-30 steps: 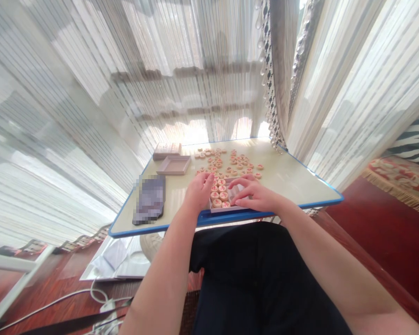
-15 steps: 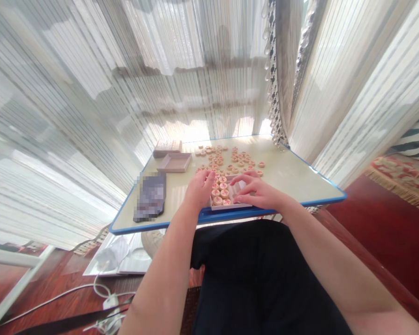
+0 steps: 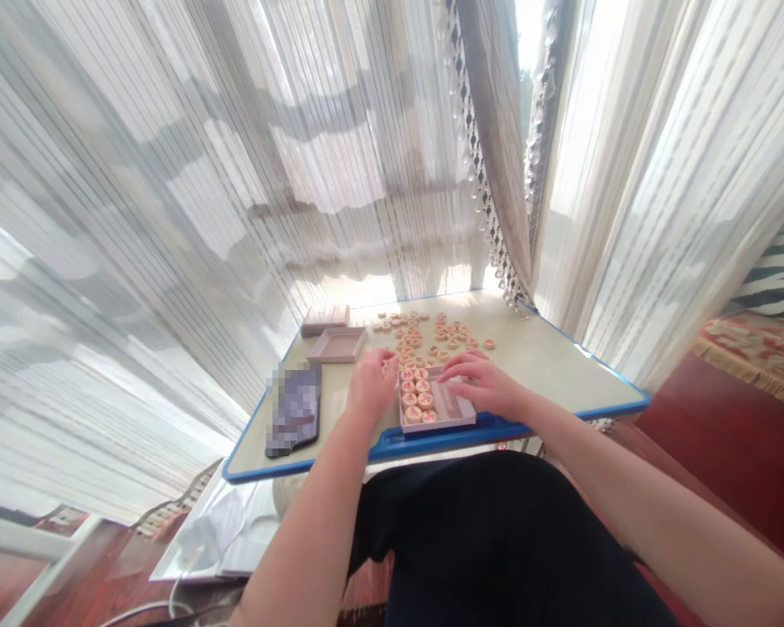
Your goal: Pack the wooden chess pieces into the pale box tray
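Near the table's front edge stands a shallow open box (image 3: 441,425). Xiangqi pieces (image 3: 424,401), round and pale with red characters, fill two columns in its left part; bare box floor shows on the right. At the box's far left corner is my left hand (image 3: 371,385), fingers curled and thumb drawn in close; what lies between the fingertips is too small to make out. My right hand (image 3: 487,385) reaches over the box's right side, fingers apart and holding nothing visible. Beyond the box, loose xiangqi pieces (image 3: 454,331) lie scattered.
An empty shallow tray (image 3: 338,347) sits at the back left, before a closed box (image 3: 325,318). A dark pixelated flat object (image 3: 295,409) lies on the left of the blue-edged table (image 3: 549,366). Striped curtains (image 3: 366,174) hang behind. A white stool-like frame (image 3: 32,540) stands lower left.
The view has tilted, so the table appears lower. My left hand has moved slightly away from the box's side toward its far left corner. My right hand has lifted back from the box's floor.
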Available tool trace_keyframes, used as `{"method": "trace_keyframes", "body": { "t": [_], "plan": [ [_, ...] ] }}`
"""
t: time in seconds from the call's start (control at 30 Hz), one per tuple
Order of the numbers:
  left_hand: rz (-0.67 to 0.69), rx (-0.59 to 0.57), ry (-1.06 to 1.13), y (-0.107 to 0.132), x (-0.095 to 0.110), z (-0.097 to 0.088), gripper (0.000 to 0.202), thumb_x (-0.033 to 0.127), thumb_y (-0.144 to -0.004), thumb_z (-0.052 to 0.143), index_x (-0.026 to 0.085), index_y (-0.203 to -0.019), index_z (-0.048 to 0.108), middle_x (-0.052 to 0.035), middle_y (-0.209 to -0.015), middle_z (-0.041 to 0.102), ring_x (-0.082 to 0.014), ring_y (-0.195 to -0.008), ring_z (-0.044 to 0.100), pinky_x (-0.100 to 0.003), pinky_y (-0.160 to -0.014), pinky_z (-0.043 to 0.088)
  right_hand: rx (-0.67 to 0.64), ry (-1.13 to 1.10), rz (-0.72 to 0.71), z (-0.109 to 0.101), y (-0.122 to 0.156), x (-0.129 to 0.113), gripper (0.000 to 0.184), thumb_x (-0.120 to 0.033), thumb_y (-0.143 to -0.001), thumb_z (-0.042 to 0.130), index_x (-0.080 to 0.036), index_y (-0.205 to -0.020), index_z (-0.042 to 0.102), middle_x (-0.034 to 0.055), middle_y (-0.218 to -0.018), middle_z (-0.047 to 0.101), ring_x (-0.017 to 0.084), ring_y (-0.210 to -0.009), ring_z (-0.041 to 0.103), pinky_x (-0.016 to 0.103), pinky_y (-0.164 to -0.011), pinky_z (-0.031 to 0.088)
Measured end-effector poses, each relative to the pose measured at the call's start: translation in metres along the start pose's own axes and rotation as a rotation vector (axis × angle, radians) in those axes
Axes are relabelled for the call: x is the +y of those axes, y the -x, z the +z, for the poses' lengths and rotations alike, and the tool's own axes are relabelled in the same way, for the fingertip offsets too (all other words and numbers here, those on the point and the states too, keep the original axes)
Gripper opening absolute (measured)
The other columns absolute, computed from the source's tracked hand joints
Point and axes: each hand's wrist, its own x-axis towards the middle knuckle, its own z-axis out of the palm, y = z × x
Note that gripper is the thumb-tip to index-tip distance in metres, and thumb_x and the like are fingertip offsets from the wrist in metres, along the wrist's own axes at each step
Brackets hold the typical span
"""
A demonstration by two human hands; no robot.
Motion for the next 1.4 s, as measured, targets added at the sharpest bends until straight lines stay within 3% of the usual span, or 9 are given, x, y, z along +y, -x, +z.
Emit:
{"method": "trace_keyframes", "body": {
  "t": [0.23, 0.37, 0.47, 0.57, 0.7, 0.87, 1.07, 1.27, 1.4],
  "plan": [
    [0.055, -0.16, -0.187, -0.064, -0.009, -0.009, 0.027, 0.015, -0.076, 0.049, 0.018, -0.098, 0.065, -0.008, -0.104, 0.068, -0.0216, -0.095, 0.062, -0.034, -0.089, 0.046, -0.003, 0.168, 0.016, -0.01, -0.046, 0.008, 0.02, -0.026, -0.08, 0.056, -0.024, -0.092, 0.072, 0.0053, -0.098, 0.066, 0.024, -0.104, 0.051, 0.044, -0.099, 0.034],
    [0.054, -0.101, -0.221, -0.09, -0.008, 0.002, 0.026, 0.015, -0.08, 0.044, 0.019, -0.094, 0.067, -0.0077, -0.099, 0.069, -0.0208, -0.093, 0.062, -0.032, -0.085, 0.047, -0.092, 0.2, 0.033, 0.0, -0.089, 0.017, 0.021, -0.026, -0.08, 0.054, -0.026, -0.089, 0.073, 0.0036, -0.099, 0.067, 0.025, -0.104, 0.051, 0.045, -0.1, 0.034],
    [0.029, -0.013, -0.337, -0.089, -0.009, 0.013, 0.032, 0.015, -0.084, 0.038, 0.019, -0.096, 0.067, -0.0096, -0.098, 0.068, -0.0227, -0.091, 0.063, -0.033, -0.08, 0.048, -0.2, 0.096, 0.028, 0.011, -0.11, 0.03, 0.024, -0.03, -0.083, 0.051, -0.026, -0.093, 0.072, 0.0026, -0.104, 0.068, 0.023, -0.104, 0.055, 0.04, -0.096, 0.038],
    [0.107, -0.177, -0.39, -0.079, -0.01, 0.019, 0.033, 0.011, -0.079, 0.042, 0.022, -0.095, 0.069, -0.0081, -0.097, 0.069, -0.0227, -0.087, 0.063, -0.031, -0.076, 0.049, -0.272, 0.056, -0.082, 0.016, -0.115, 0.043, 0.029, -0.032, -0.089, 0.044, -0.026, -0.1, 0.07, 0.0011, -0.111, 0.066, 0.02, -0.105, 0.056, 0.038, -0.098, 0.036],
    [0.165, -0.252, -0.305, -0.074, -0.007, 0.02, 0.035, 0.007, -0.075, 0.043, 0.024, -0.087, 0.072, -0.0052, -0.093, 0.069, -0.0193, -0.088, 0.062, -0.027, -0.079, 0.048, -0.355, 0.149, -0.223, 0.017, -0.107, 0.047, 0.026, -0.028, -0.087, 0.048, -0.025, -0.103, 0.069, 0.0018, -0.113, 0.066, 0.021, -0.105, 0.054, 0.04, -0.101, 0.031],
    [0.177, -0.224, -0.258, -0.075, -0.006, 0.022, 0.033, 0.012, -0.077, 0.044, 0.022, -0.087, 0.073, -0.0055, -0.091, 0.069, -0.0193, -0.086, 0.062, -0.029, -0.083, 0.048, -0.286, 0.253, -0.15, 0.015, -0.101, 0.046, 0.027, -0.03, -0.087, 0.047, -0.024, -0.099, 0.07, 0.0055, -0.1, 0.067, 0.023, -0.096, 0.054, 0.04, -0.092, 0.037],
    [0.238, -0.222, -0.207, -0.073, -0.011, 0.026, 0.042, 0.003, -0.068, 0.041, 0.024, -0.082, 0.074, -0.0026, -0.09, 0.07, -0.0187, -0.088, 0.061, -0.03, -0.085, 0.049, -0.205, 0.252, -0.001, 0.019, -0.098, 0.047, 0.025, -0.034, -0.086, 0.048, -0.023, -0.096, 0.069, 0.0067, -0.096, 0.066, 0.024, -0.098, 0.053, 0.039, -0.089, 0.039],
    [0.248, -0.248, -0.159, -0.072, -0.012, 0.028, 0.044, 0.003, -0.064, 0.042, 0.026, -0.083, 0.076, -0.0022, -0.089, 0.069, -0.0177, -0.088, 0.059, -0.028, -0.085, 0.049, -0.208, 0.218, -0.016, 0.02, -0.099, 0.051, 0.022, -0.022, -0.081, 0.05, -0.025, -0.09, 0.07, 0.003, -0.1, 0.067, 0.023, -0.103, 0.052, 0.039, -0.094, 0.037],
    [0.239, -0.256, -0.119, -0.073, -0.013, 0.03, 0.043, 0.005, -0.063, 0.045, 0.027, -0.084, 0.075, -0.002, -0.091, 0.068, -0.0177, -0.087, 0.06, -0.027, -0.084, 0.05, -0.198, 0.206, 0.003, 0.018, -0.101, 0.052, 0.021, -0.016, -0.077, 0.052, -0.023, -0.086, 0.07, 0.003, -0.09, 0.069, 0.023, -0.099, 0.054, 0.036, -0.089, 0.041]
  ]
}}
